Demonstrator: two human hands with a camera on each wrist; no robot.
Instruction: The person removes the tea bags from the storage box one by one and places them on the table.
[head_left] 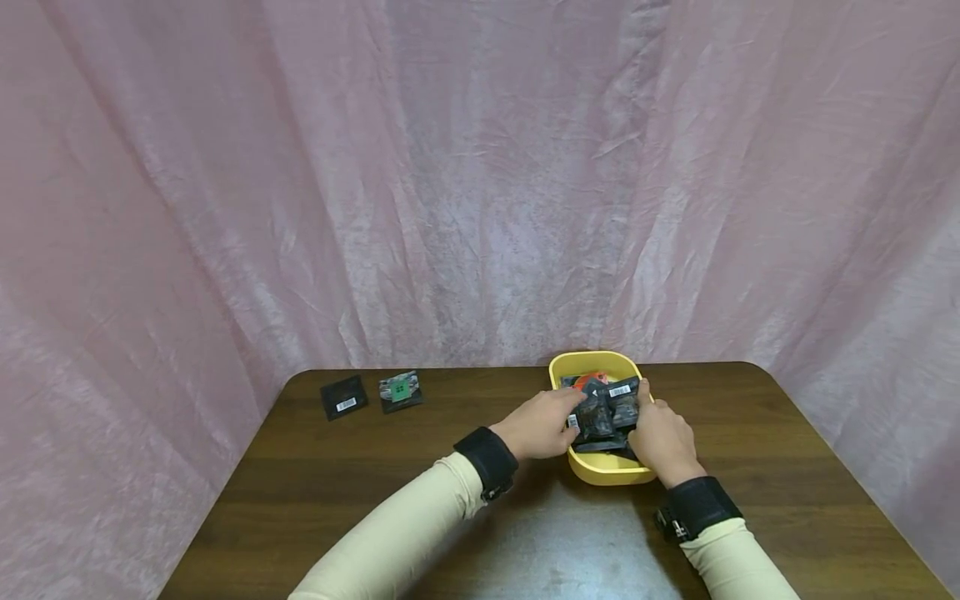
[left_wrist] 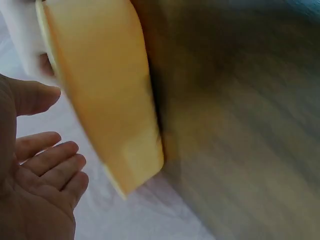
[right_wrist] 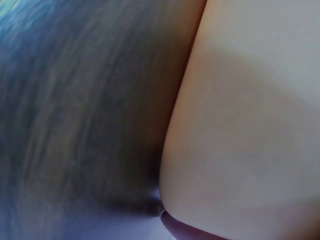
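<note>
Both hands at the yellow tub of dark packets, two more packets off to the left

Far left on the brown table [head_left: 360,492] there's a black packet [head_left: 343,397] lying flat, with a second packet [head_left: 400,390] showing a green square just beside it, not touching, both well apart from the hands. Moving right, the left hand [head_left: 538,425] reaches into the yellow tub [head_left: 600,475] from its left side; the fingers look to be on the pile of dark packets [head_left: 603,410], though the wrist view shows them only loosely curved [left_wrist: 47,167], so can't tell if it's really gripping. The right hand [head_left: 663,440] is at the tub's right edge with its thumb against the pile. The tub sits right of the table's middle, near the back edge, pink cloth [head_left: 480,167] behind.
</note>
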